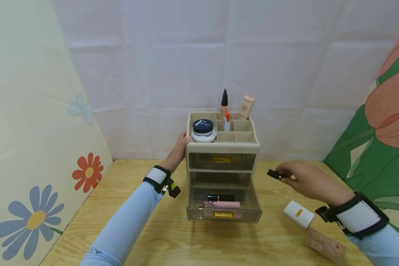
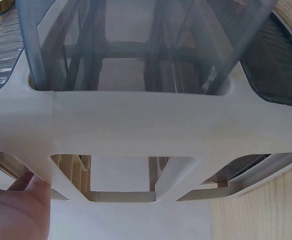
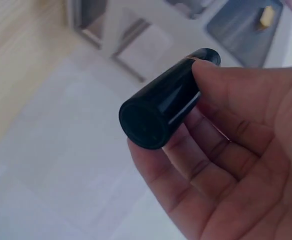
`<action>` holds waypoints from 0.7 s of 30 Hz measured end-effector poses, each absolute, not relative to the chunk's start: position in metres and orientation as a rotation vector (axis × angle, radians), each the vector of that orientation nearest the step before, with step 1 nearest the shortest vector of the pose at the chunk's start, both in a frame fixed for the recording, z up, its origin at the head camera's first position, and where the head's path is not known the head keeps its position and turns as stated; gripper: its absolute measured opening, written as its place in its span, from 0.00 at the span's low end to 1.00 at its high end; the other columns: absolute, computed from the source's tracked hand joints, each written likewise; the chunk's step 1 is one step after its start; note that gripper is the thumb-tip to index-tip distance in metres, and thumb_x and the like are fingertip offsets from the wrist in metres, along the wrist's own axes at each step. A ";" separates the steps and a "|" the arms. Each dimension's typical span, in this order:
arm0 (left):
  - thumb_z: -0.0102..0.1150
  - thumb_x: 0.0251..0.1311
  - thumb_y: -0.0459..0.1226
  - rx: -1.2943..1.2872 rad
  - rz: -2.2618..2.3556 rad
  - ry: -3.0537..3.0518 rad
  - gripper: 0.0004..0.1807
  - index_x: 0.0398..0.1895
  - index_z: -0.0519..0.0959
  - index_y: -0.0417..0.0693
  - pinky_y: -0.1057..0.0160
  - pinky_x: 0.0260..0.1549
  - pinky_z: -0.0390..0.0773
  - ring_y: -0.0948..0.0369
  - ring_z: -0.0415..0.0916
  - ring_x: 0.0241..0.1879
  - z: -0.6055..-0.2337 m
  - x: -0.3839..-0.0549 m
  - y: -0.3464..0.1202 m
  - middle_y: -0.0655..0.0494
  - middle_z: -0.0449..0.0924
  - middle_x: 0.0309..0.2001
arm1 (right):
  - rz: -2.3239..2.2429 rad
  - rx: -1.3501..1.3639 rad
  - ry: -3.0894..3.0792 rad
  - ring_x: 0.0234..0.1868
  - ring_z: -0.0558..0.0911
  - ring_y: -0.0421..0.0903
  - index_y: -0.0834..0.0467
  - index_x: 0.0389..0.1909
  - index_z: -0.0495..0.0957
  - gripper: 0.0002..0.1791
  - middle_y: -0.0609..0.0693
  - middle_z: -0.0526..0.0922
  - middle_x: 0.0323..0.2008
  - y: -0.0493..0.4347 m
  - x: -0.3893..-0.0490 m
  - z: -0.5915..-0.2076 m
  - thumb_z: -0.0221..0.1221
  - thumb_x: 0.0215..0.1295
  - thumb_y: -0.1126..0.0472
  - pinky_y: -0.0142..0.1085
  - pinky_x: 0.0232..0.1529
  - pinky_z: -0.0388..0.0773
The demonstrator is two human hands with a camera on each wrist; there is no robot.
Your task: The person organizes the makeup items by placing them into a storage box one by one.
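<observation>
A beige makeup organizer [image 1: 223,146] stands on the table. My left hand [image 1: 177,150] holds its left side near the top; in the left wrist view, fingers [image 2: 36,192] reach its side frame. The lower clear drawer [image 1: 199,215] is pulled out, with a black tube [image 1: 221,197] and a pink tube [image 1: 222,204] inside. The upper drawer [image 1: 204,161] is closed. To the right of the organizer, my right hand [image 1: 310,181] pinches a black lipstick [image 3: 161,102] with a thin gold band between thumb and fingers, above the table and apart from the drawer.
On the organizer's top sit a navy-lidded jar [image 1: 203,126], a black-capped tube [image 1: 224,100], an orange-tipped tube [image 1: 227,117] and a BB cream tube [image 1: 246,107]. A white case [image 1: 298,213] and a pinkish palette [image 1: 325,245] lie on the wooden table [image 1: 159,240] at right.
</observation>
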State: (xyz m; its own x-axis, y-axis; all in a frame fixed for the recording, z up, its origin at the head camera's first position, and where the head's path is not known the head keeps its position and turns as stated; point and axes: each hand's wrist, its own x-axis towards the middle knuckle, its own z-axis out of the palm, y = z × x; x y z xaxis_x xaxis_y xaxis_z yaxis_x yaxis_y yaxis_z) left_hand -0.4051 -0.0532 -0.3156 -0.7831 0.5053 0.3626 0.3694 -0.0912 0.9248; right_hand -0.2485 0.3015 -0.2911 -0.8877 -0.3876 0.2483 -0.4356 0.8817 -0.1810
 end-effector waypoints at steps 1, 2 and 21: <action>0.30 0.69 0.52 0.991 2.018 2.044 0.36 0.76 0.40 0.50 0.43 0.64 0.53 0.50 0.51 0.67 -0.316 -0.405 -0.053 0.44 0.46 0.72 | 0.339 0.641 -2.839 0.37 0.81 0.47 0.63 0.44 0.81 0.11 0.48 0.82 0.36 0.298 -0.247 -0.288 0.64 0.60 0.69 0.45 0.36 0.78; 0.29 0.69 0.52 0.990 2.018 2.043 0.36 0.76 0.40 0.50 0.43 0.64 0.53 0.50 0.51 0.67 -0.316 -0.405 -0.054 0.44 0.46 0.72 | 0.333 0.651 -2.835 0.37 0.81 0.47 0.63 0.44 0.81 0.11 0.48 0.82 0.36 0.295 -0.245 -0.285 0.64 0.60 0.69 0.44 0.36 0.78; 0.31 0.68 0.53 0.969 2.023 2.053 0.37 0.76 0.41 0.50 0.43 0.63 0.56 0.49 0.52 0.66 -0.316 -0.405 -0.053 0.44 0.47 0.71 | 0.169 0.831 -2.828 0.33 0.78 0.38 0.54 0.39 0.81 0.09 0.41 0.79 0.33 0.239 -0.239 -0.258 0.66 0.59 0.67 0.38 0.31 0.75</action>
